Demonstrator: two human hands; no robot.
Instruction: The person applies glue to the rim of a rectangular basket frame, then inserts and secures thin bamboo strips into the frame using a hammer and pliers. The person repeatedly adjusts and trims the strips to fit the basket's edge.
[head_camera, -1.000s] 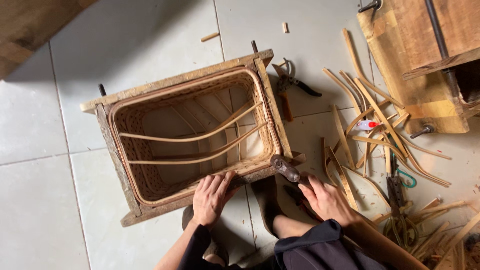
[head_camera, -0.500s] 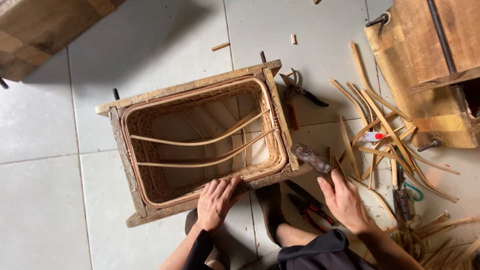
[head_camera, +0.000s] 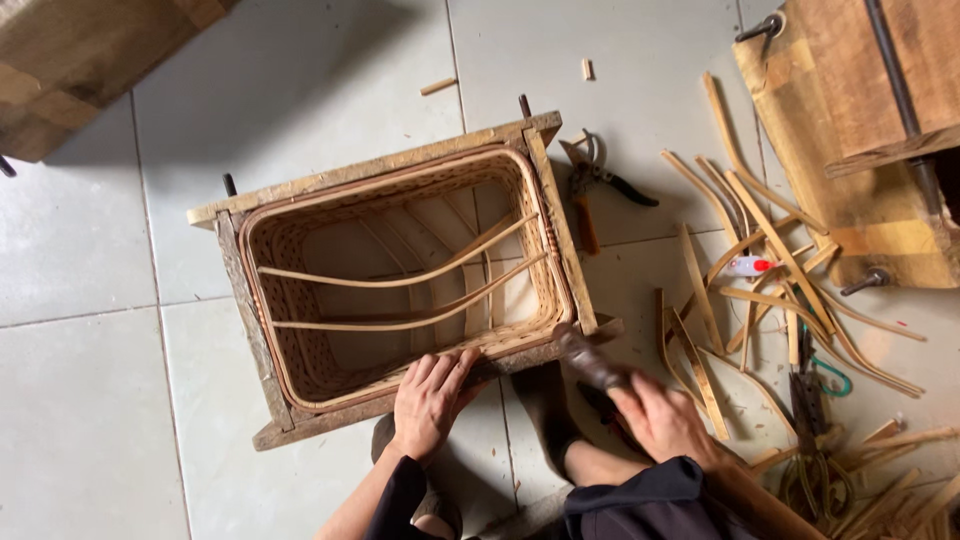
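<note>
A rectangular woven rattan basket sits inside a rough wooden frame (head_camera: 380, 170) on the tiled floor, with two bent cane strips (head_camera: 400, 300) spanning its inside. My left hand (head_camera: 428, 400) presses flat on the near edge of the frame. My right hand (head_camera: 665, 420) grips the handle of a dark hammer (head_camera: 590, 360), whose head is at the frame's near right corner. My feet and knee show just below the frame.
Pruning shears (head_camera: 600, 178) lie right of the frame. Several loose cane strips (head_camera: 760, 270) are scattered on the floor at right, with a small white tube (head_camera: 750, 266) among them. Wooden boxes (head_camera: 860, 110) stand at top right, another wooden block (head_camera: 80, 60) at top left.
My right hand has swung the hammer up and down beside the frame's near right corner; the blurred head is now back against that corner. The view has drifted slightly. My left hand stays put.
</note>
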